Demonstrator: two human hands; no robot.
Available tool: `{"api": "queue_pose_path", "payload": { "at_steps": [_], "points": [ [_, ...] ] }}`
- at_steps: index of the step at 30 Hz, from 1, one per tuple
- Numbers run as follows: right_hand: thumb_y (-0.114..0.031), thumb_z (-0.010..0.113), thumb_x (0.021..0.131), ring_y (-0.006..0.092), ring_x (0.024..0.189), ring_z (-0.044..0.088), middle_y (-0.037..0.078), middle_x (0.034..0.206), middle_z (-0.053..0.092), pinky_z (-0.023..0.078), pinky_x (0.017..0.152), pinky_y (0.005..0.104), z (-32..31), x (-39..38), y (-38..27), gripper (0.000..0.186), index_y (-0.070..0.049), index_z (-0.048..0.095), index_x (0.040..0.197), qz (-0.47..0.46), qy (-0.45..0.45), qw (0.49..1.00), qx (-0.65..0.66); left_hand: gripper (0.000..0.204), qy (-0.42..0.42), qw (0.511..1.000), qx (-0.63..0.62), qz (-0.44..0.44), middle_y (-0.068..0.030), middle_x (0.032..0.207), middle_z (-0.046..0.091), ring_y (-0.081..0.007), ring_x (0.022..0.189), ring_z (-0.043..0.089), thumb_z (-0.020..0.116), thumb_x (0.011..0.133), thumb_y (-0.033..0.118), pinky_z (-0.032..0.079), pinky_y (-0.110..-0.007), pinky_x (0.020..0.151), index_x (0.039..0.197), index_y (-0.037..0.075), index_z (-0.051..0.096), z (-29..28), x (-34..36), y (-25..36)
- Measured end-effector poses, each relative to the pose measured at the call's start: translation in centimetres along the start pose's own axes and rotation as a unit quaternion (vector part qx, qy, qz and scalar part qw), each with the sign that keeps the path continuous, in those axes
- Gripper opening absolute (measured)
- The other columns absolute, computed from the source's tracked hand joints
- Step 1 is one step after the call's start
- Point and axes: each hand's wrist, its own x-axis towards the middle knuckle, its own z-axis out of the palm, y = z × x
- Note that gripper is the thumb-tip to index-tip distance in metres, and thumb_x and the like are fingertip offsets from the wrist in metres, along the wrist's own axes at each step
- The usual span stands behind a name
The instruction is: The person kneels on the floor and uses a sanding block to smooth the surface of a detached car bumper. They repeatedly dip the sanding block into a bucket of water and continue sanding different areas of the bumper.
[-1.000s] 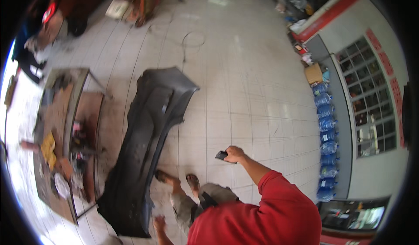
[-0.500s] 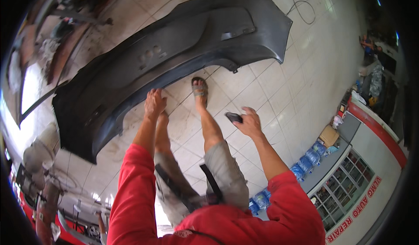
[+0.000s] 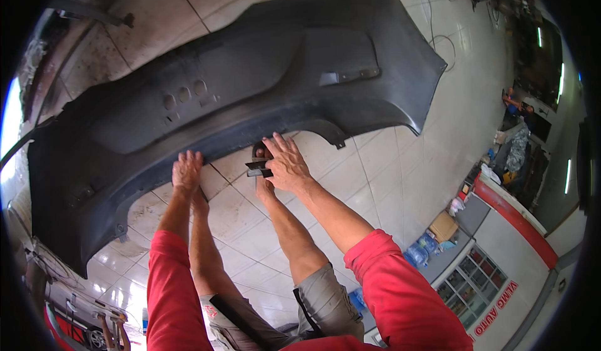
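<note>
A large black car bumper cover [image 3: 250, 69] lies on the tiles in front of me, slanting from lower left to upper right. My left hand [image 3: 186, 172] has its fingers stretched out on the bumper's near edge, left of its middle. Further right, my right hand [image 3: 288, 166] reaches to the same edge, its fingertips at or just short of it. Held at the thumb side of that hand is a small flat black block [image 3: 258, 169]; its exact kind cannot be made out. My right foot is partly hidden behind this hand.
My bare legs and sandalled feet stand close to the bumper's near edge. A thin cable [image 3: 446, 43] coils on the floor past its right end. Blue water bottles [image 3: 421, 251] and a cardboard box [image 3: 443, 226] line the grey counter [image 3: 463, 241] at right.
Both hands have come to the bumper's near edge, the right one swinging in from the right with the black block. My view has moved closer to the bumper.
</note>
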Motion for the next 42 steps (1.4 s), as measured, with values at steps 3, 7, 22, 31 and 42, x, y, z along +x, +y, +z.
{"api": "queue_pose_path", "payload": {
  "at_steps": [3, 7, 22, 31, 42],
  "points": [
    [-0.037, 0.085, 0.084, 0.0363, 0.162, 0.024, 0.008, 0.169, 0.04, 0.019, 0.133, 0.0574, -0.5, -1.2, -0.2, 0.023, -0.016, 0.085, 0.096, -0.015, 0.056, 0.997, -0.047, 0.024, 0.039, 0.999, -0.02, 0.027, -0.0154, 0.114, 0.064, -0.0377, 0.109, 0.064, 0.055, 0.102, 0.021, 0.06, -0.047, 0.077, 0.121, 0.009, 0.062, -2.5, -3.6, 1.3],
    [-0.04, 0.084, 0.085, 0.0375, 0.16, 0.026, 0.01, 0.171, 0.036, 0.018, 0.132, 0.06, -3.8, -3.4, -1.2, 0.025, -0.018, 0.086, 0.099, -0.067, 0.0, 0.991, -0.119, 0.025, -0.051, 0.997, -0.064, -0.007, -0.0127, 0.119, 0.066, -0.0355, 0.111, 0.066, 0.056, 0.103, 0.025, 0.061, -0.045, 0.076, 0.124, 0.013, 0.064, -8.6, -6.7, 3.8],
    [-0.041, 0.089, 0.072, 0.0315, 0.116, 0.07, 0.011, 0.113, 0.075, 0.057, 0.096, 0.0462, -23.5, -3.7, -12.7, 0.037, -0.013, 0.085, 0.096, -0.196, -0.045, 0.966, -0.165, 0.023, 0.093, 0.967, -0.215, -0.104, -0.0196, 0.092, 0.077, -0.043, 0.088, 0.075, 0.062, 0.083, 0.011, 0.06, -0.055, 0.077, 0.101, 0.011, 0.075, -30.9, -17.8, -3.6],
    [-0.049, 0.088, 0.067, 0.0398, 0.113, 0.071, 0.021, 0.117, 0.075, 0.057, 0.094, 0.0465, -33.4, -15.8, -21.1, 0.06, 0.001, 0.08, 0.098, -0.159, -0.089, 0.983, -0.028, 0.05, 0.307, 0.892, -0.324, -0.077, -0.015, 0.083, 0.074, -0.0382, 0.084, 0.073, 0.08, 0.085, 0.058, 0.058, -0.051, 0.071, 0.088, 0.009, 0.072, -40.1, -32.0, -4.1],
    [-0.056, 0.087, 0.07, 0.04, 0.1, 0.074, 0.017, 0.104, 0.075, 0.058, 0.088, 0.0459, -47.1, -18.6, -31.7, 0.061, -0.002, 0.081, 0.099, -0.254, 0.065, 0.964, -0.043, 0.06, 0.376, 0.881, -0.243, -0.154, -0.0158, 0.072, 0.069, -0.0389, 0.071, 0.071, 0.081, 0.08, 0.066, 0.054, -0.05, 0.062, 0.071, 0.009, 0.067, -50.1, -35.7, -11.3]
  ]
}}
